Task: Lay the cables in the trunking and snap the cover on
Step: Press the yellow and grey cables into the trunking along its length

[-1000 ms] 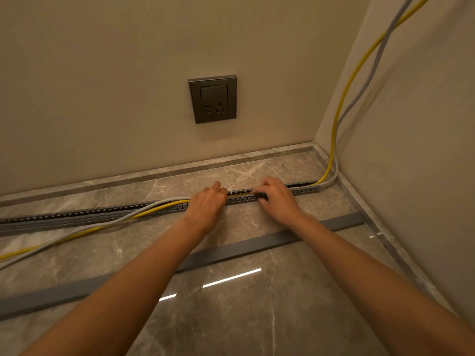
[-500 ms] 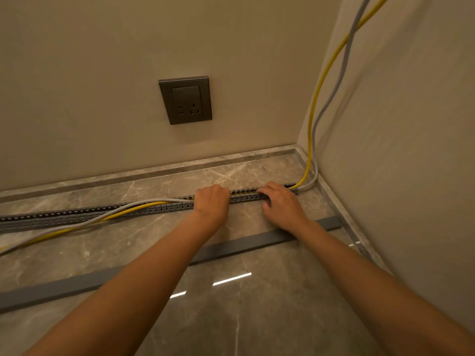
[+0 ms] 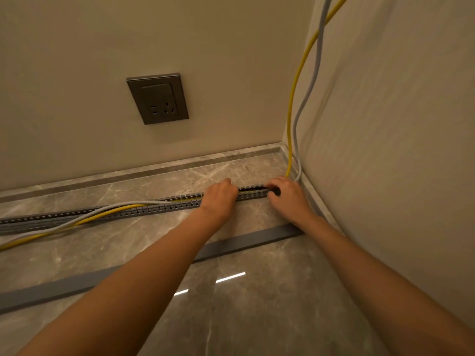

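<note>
Both hands have slid toward the corner at two o'clock. The left hand (image 3: pixel 220 199) and right hand (image 3: pixel 285 196) press, fingers curled, on the slotted grey plastic trunking (image 3: pixel 159 209). The yellow cable (image 3: pixel 108 214) and grey cable (image 3: pixel 102 208) trail out at nine o'clock; the flat grey cover strip (image 3: pixel 244 242) lies unfitted at six o'clock.

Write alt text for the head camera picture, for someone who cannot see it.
Two bare hands, the left hand and right hand, press a yellow cable and a grey cable into slotted grey trunking on a marble floor. The loose cover strip lies nearer the camera, and a wall socket sits above.
</note>
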The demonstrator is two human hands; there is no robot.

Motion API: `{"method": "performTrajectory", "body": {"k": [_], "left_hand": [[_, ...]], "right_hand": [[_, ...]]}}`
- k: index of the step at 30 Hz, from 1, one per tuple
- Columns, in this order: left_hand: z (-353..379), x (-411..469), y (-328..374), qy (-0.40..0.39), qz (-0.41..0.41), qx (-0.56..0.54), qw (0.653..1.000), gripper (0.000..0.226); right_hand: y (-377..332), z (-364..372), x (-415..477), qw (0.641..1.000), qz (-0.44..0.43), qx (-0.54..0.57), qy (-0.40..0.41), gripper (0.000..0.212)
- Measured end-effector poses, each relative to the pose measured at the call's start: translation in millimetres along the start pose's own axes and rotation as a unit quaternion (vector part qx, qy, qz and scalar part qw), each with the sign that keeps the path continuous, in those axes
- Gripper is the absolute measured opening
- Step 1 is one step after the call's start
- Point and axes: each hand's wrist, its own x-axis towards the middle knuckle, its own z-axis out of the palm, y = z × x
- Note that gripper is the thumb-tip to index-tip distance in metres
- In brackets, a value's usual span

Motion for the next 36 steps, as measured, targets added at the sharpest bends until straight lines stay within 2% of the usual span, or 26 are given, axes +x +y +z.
{"method": "performTrajectory", "body": {"k": [2,5,8,13,15,18,22,30,36], "left_hand": [[0.6,0.5,0.6,-0.001,-0.006,0.008,1.000,0.028],[1.8,-0.2,-1.7,0.000,-0.013,0.019,1.000,0.030],[0.9,-1.7,-1.1,-0.002,-0.004,0.041,0.999,0.032],[-2.9,3.5,-1.9,-0.002,-0.011,0.058,0.998,0.029],[-3.4,4.5,-2.0,-0.009,-0.013,0.058,0.998,0.028],[-5.1,6.0,-2.8,-0.015,-0.018,0.049,0.999,0.027],[-7.7,7.5,-3.7,-0.022,-0.017,0.046,0.999,0.027],[-10.7,12.9,-14.1,-0.030,-0.044,0.071,0.996,0.027],[-8.9,13.3,-13.5,-0.032,-0.050,0.056,0.997,0.029]], "right_hand": [[4.9,2.8,-3.8,1.000,-0.008,-0.016,0.018,0.027],[15.7,3.3,-6.2,0.996,0.030,-0.059,0.055,0.026],[22.7,-5.4,-2.7,0.995,0.045,-0.084,0.029,0.028],[26.5,-11.7,-1.6,0.995,0.006,-0.099,-0.002,0.031],[22.9,-13.5,3.2,0.995,0.053,-0.083,0.014,0.027],[14.9,-14.5,19.8,0.988,0.138,-0.057,0.045,0.031],[12.8,-4.1,33.4,0.978,0.176,-0.058,0.095,0.031],[15.9,-5.2,44.0,0.973,0.175,-0.109,0.104,0.030],[13.4,-9.7,42.7,0.970,0.175,-0.105,0.129,0.027]]}}
